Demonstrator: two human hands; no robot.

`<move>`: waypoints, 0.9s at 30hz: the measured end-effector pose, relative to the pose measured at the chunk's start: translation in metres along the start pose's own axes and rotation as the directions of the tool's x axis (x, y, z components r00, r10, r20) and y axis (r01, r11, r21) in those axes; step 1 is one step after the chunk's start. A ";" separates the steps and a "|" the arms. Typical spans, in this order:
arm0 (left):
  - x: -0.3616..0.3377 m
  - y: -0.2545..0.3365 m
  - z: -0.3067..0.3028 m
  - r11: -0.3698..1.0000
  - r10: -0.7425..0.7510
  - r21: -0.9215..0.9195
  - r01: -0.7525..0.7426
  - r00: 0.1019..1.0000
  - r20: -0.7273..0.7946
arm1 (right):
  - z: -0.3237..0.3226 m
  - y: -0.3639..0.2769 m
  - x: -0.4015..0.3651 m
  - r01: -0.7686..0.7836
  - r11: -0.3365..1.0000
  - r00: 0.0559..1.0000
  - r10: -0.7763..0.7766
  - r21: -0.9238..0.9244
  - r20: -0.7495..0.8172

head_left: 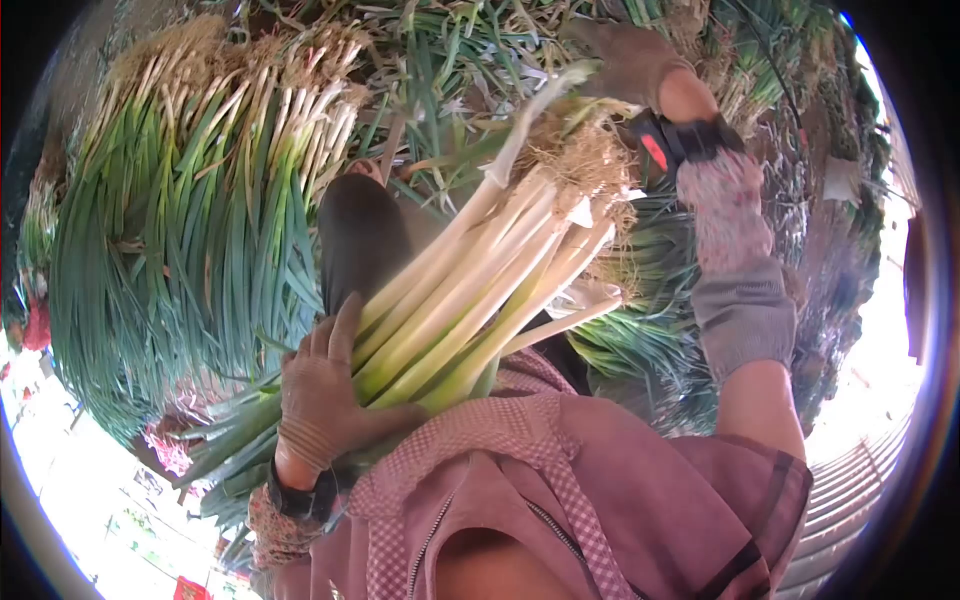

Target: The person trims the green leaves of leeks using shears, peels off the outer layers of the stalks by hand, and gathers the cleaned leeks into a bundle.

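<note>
We note brown knitted gloves on the left hand (320, 395) and the right hand (625, 60). Each wrist carries a black band (300, 497); the right wrist's band (680, 140) bears a red mark. The floral oversleeve (725, 215) ends in a grey cuff (745, 315). The mauve jacket (650, 470) has gingham trim (480, 420), a zip (555, 528) and dark sleeve stripes (770, 500). One dark trouser leg (360, 240) shows.
</note>
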State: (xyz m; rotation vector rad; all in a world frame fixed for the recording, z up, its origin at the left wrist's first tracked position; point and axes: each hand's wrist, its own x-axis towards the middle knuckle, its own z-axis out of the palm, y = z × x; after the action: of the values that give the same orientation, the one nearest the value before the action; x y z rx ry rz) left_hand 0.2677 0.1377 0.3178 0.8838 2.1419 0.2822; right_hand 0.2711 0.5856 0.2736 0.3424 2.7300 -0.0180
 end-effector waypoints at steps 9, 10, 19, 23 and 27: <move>0.005 0.009 0.003 0.997 0.038 0.062 -0.038 0.999 -0.002 | 0.034 -0.075 -0.002 0.291 0.948 0.872 -0.207 -0.130 0.443; 0.005 0.009 0.004 0.997 0.051 0.065 -0.050 0.999 -0.001 | 0.048 -0.050 0.008 0.184 0.939 0.921 -0.061 -0.291 0.385; 0.011 0.005 -0.004 0.990 -0.022 -0.140 0.023 1.000 0.010 | 0.021 -0.056 -0.108 0.485 0.835 0.814 -0.324 0.259 -0.482; 0.013 -0.007 0.001 0.977 -0.029 -0.210 0.033 0.999 0.021 | 0.080 -0.072 -0.083 0.518 0.823 0.827 -0.412 0.234 -0.384; 0.026 0.002 0.000 0.978 -0.099 -0.177 0.110 0.992 0.072 | 0.112 -0.051 -0.051 0.179 0.984 0.935 -0.176 -0.020 -0.308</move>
State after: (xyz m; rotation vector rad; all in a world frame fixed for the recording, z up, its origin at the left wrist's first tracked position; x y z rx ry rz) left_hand 0.2571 0.1566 0.3031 0.6652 2.0595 0.3835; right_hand 0.3469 0.5176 0.1876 0.1042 3.0642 -0.0277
